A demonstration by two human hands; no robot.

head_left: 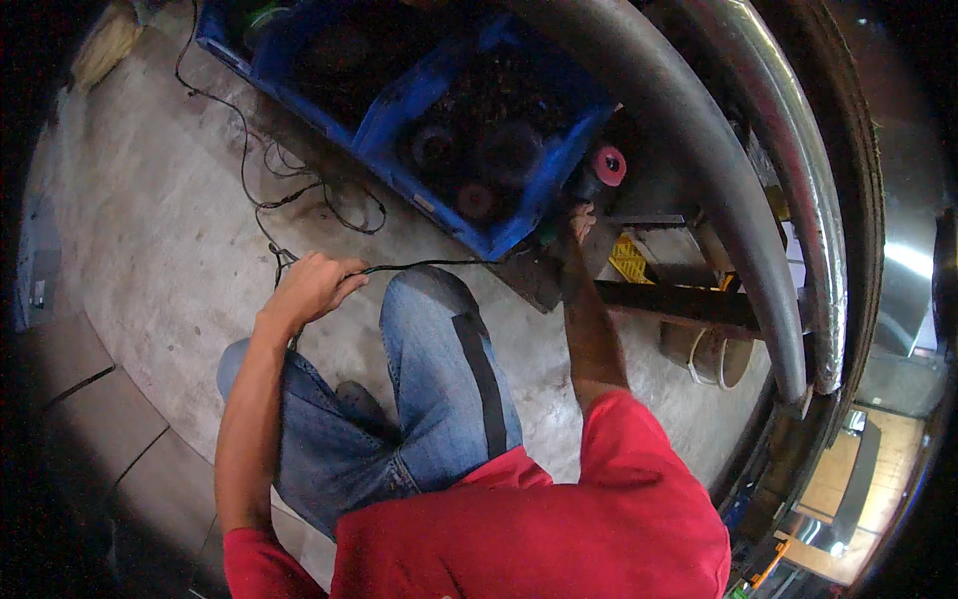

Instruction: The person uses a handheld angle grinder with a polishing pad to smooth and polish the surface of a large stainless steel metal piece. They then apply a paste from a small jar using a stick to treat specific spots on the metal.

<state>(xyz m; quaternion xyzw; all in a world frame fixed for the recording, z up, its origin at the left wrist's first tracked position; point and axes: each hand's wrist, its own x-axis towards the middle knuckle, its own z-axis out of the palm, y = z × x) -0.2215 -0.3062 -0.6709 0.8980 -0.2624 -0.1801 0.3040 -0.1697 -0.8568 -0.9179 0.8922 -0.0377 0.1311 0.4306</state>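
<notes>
My left hand (317,287) is closed around a black power cord (424,266), above the concrete floor beside my bent knee. From there the cord runs right, under the corner of a blue bin (419,196), toward my other hand. My right hand (582,222) reaches in between that bin and a metal frame, its fingers closed on a dark corded power tool (587,187). A round pinkish-red end (609,166) with a dark centre shows on the tool. Shadow hides much of its body, so its exact kind is unclear.
Dark round parts (477,200) lie in the blue bin; another blue bin (289,95) adjoins it. Loose cord loops (324,190) trail over the floor. Large curved pipes (689,120) arch overhead at right. Below the frame sit a yellow crate (628,260) and a bucket (720,359).
</notes>
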